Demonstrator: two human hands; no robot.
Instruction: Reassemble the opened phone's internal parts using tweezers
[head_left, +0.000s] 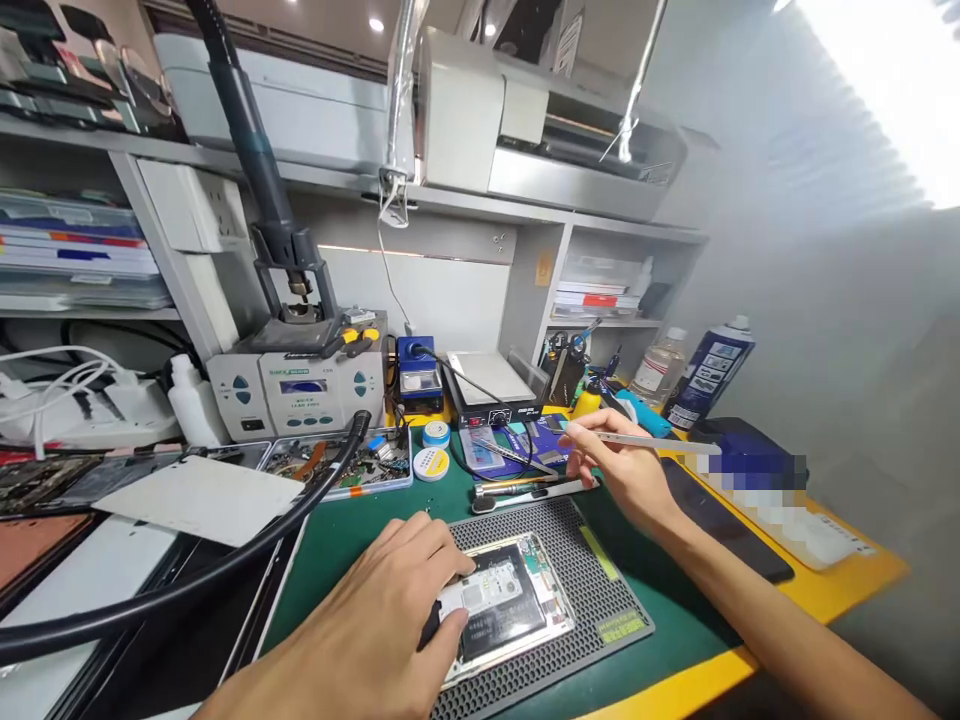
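Observation:
An opened phone (pixel 517 622) lies on a grey honeycomb mat (pixel 592 600), its battery and circuit board (pixel 534 555) exposed. A pale bracket (pixel 491 590) crosses the battery. My left hand (pixel 409 600) is closed on the phone's left end, with the thumb and fingers on either side of the bracket; the fingertips are partly hidden. Raised above the mat's far right corner, my right hand (pixel 611 465) pinches a slim grey metal tool (pixel 660 441) that points to the right. I cannot make out the tool's exact kind.
Behind the mat lie a black-headed brush (pixel 487 500) and small round tubs (pixel 431 462). A hot-air station (pixel 300 390) stands back left; its black hose (pixel 247 545) crosses the left side. A dark phone (pixel 724 520), spray can (pixel 709 375) and bottle (pixel 660 365) stand or lie right.

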